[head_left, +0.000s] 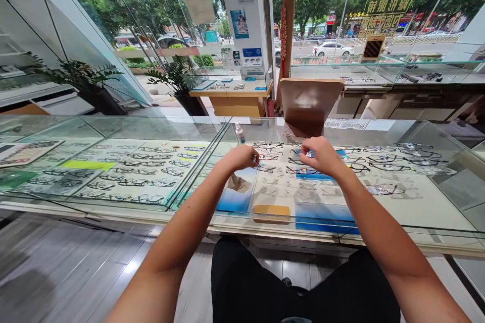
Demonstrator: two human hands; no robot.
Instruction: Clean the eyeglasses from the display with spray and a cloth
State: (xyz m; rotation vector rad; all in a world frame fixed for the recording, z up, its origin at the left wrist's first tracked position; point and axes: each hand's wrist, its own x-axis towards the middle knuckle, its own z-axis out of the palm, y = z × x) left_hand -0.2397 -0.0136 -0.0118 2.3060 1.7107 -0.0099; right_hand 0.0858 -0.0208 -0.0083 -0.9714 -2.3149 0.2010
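My left hand [244, 157] hovers over the glass counter with its fingers curled in. Close to its fingertips lies a pair of eyeglasses [265, 168]; whether they touch is unclear. My right hand [319, 155] is also closed, thumb and fingers pinched above dark-framed eyeglasses [301, 169]. Anything small between the fingers of either hand cannot be made out. Below my left hand is a crumpled brown cloth [239, 183]. Beyond that hand stands a small white spray bottle [240, 133]. More eyeglasses [390, 165] are spread in rows to the right.
The glass display counter [235, 222] spans my front, with rows of eyeglasses [144, 164] at left. A tan case [271, 213] and blue sheets [326, 217] lie near its front edge. A wooden chair [311, 98] stands behind it; potted plants [182, 73] are further back.
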